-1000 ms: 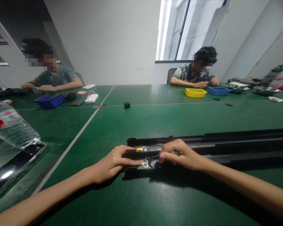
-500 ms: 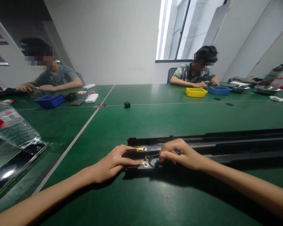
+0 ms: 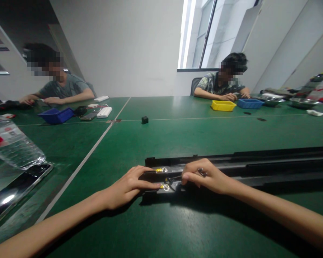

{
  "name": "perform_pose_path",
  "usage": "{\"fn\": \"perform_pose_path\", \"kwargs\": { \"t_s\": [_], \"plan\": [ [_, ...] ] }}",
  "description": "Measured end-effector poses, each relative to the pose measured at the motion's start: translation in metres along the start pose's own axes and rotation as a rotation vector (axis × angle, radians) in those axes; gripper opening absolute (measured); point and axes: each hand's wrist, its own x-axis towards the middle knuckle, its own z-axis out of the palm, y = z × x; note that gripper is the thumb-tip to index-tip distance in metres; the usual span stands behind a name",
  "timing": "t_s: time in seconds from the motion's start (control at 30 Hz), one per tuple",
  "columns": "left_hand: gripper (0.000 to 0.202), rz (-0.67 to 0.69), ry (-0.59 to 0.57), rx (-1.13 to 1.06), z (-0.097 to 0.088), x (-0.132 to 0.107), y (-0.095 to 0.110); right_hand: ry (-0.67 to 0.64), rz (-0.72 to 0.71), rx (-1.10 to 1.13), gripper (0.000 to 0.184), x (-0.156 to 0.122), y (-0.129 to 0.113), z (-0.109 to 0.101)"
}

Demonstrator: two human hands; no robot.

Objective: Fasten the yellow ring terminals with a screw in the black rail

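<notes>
Two long black rails [image 3: 271, 161] lie side by side on the green table. At their left ends sit two yellow ring terminals, the far terminal [image 3: 159, 170] and the near terminal [image 3: 162, 186], each beside a bolt. My left hand [image 3: 123, 188] is spread open over the rail ends. Its forefinger reaches the far terminal and its thumb touches the near one. My right hand [image 3: 201, 175] is closed around a small metal wrench [image 3: 202, 172]. One end of the wrench sticks out behind my fingers, and its other end lies between the rails near the bolts.
A water bottle [image 3: 16, 143] and a phone [image 3: 18, 191] lie at the left. Across the table sit two people, with a dark blue bin [image 3: 56, 116], a yellow bin [image 3: 223, 106] and a blue bin [image 3: 250, 104]. A small black cube [image 3: 144, 119] stands mid-table.
Almost nothing differs. Both hands, the wrench and the rails hold the same places, with only a very slight shift of the view.
</notes>
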Motion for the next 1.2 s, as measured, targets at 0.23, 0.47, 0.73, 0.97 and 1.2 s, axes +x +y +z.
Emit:
{"fn": "perform_pose_path", "kwargs": {
  "t_s": [0.23, 0.47, 0.73, 0.97, 1.2],
  "plan": [
    [0.042, 0.009, 0.007, -0.004, 0.0017, -0.0012, -0.0037, -0.019, -0.020, -0.009, 0.036, -0.0006, 0.0006, -0.0004],
    [0.044, 0.017, 0.013, 0.006, 0.0024, -0.0020, -0.0038, -0.008, -0.031, -0.027, 0.034, 0.0000, 0.0014, 0.0004],
    [0.043, 0.005, 0.002, -0.012, 0.0036, -0.0036, -0.0053, -0.008, -0.064, -0.014, 0.031, 0.0006, 0.0013, -0.0004],
    [0.041, 0.010, -0.001, -0.009, 0.0015, -0.0015, -0.0033, 0.010, -0.054, 0.006, 0.030, -0.0006, 0.0000, 0.0004],
    [0.043, 0.016, 0.012, -0.031, 0.0052, -0.0035, -0.0072, -0.010, -0.053, 0.010, 0.031, -0.0006, 0.0021, -0.0001]
  ]
}}
